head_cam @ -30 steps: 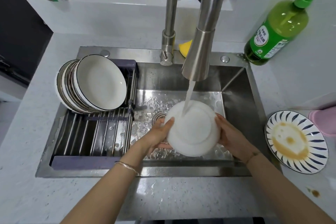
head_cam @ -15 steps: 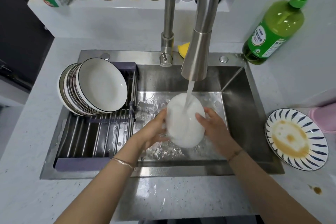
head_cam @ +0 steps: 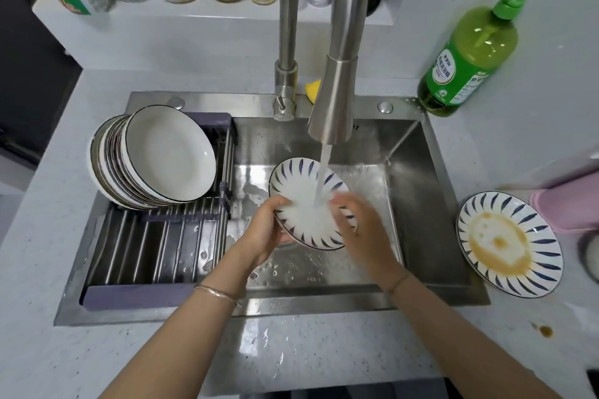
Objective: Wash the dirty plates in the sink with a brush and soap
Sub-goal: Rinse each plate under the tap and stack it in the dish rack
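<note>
Left hand (head_cam: 265, 230) grips the lower left rim of a round white ceramic plate (head_cam: 301, 185) with dark blue strokes around its border, fingers curled round the edge, holding it tilted over the stainless-steel sink (head_cam: 421, 204). Right hand (head_cam: 359, 227) lies across the plate's right side; it is blurred, so I cannot tell whether it clasps the rim or only presses on the face. Between the two hands a stream of water (head_cam: 322, 178) from the brushed-steel tap spout (head_cam: 337, 100) above them strikes the plate's centre. Beyond the right hand, on the pale speckled counter (head_cam: 291, 353), sits a second blue-striped plate (head_cam: 509, 243) smeared with brown sauce, and farther back stands a green pump bottle of dish soap (head_cam: 466, 61). Past the left hand, a stack of white dark-rimmed plates (head_cam: 162, 159) leans on a slatted steel rack (head_cam: 155, 253) laid across the sink.
</note>
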